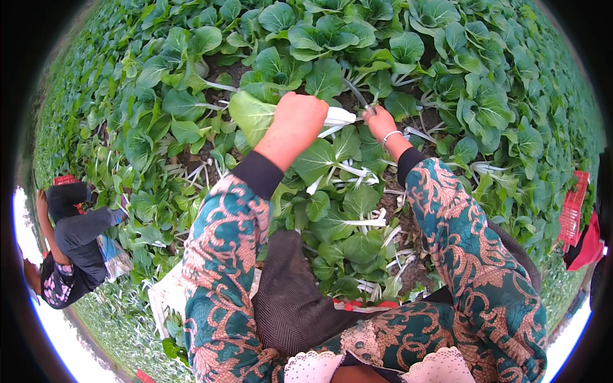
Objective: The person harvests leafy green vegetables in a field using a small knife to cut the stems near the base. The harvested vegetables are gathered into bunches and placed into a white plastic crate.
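My left hand (299, 119) is closed around a leafy green with a pale leaf (252, 115) on its left side. Its white stalk base (339, 116) sticks out to the right of the fist, close to my other hand. My right hand (381, 125), with a white bangle at the wrist, grips a sickle (355, 91) by the handle. The curved metal blade points up and to the left among the leaves. Below my hands, several cut greens with white stalks (366, 222) lie on the ground.
Dense rows of leafy greens (330, 33) stand ahead. A white crate (165, 299) is beside my left knee. A person (79, 244) sits at far left, near a red crate (64, 179). Another red crate (573, 210) is at far right. Bare soil (414, 273) shows between plants.
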Motion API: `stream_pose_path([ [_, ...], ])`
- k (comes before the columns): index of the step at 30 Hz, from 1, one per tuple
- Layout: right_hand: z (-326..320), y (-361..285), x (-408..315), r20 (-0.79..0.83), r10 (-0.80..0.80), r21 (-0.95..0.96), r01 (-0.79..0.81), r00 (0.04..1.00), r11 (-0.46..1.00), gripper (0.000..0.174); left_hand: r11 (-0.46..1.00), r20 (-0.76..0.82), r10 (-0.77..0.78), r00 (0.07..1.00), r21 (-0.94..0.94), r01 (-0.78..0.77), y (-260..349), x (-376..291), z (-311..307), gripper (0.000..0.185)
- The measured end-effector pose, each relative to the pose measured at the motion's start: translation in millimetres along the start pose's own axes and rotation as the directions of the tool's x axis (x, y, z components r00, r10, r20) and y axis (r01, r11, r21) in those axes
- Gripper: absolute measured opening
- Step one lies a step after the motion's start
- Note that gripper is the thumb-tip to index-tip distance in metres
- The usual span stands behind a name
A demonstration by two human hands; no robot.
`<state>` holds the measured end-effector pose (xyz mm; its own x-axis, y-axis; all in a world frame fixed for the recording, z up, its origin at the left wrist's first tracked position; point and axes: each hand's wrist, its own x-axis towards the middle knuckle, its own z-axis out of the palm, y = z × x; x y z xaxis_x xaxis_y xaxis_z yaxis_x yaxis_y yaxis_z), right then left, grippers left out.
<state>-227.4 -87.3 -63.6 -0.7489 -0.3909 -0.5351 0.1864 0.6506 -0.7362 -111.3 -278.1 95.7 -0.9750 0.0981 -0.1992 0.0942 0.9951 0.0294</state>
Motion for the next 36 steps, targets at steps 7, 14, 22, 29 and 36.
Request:
stream_pose_path([
  [7,-12,68,-43,0.039,-0.078,-0.057,0.081,0.996,0.995,0.039,0.988,0.171,0.066,0.983,0.128,-0.089,35,44,47,0.039],
  [14,14,46,-19,-0.113,-0.092,-0.044,0.087,0.989,0.995,0.042,0.994,0.156,-0.045,0.987,0.11,0.027,38,95,58,0.014],
  [22,34,20,23,-0.009,-0.07,-0.045,0.069,0.998,0.997,0.042,0.979,-0.01,-0.099,0.995,0.176,0.099,-23,47,68,0.068],
  [29,61,37,27,0.124,-0.26,-0.257,0.284,0.958,0.924,0.042,0.972,0.139,-0.231,0.963,-0.009,0.234,-32,19,85,0.093],
  [36,47,57,-66,-0.115,-0.039,0.24,0.066,0.993,0.968,0.022,0.886,0.048,-0.29,0.956,-0.364,0.288,-44,-33,88,0.09],
])
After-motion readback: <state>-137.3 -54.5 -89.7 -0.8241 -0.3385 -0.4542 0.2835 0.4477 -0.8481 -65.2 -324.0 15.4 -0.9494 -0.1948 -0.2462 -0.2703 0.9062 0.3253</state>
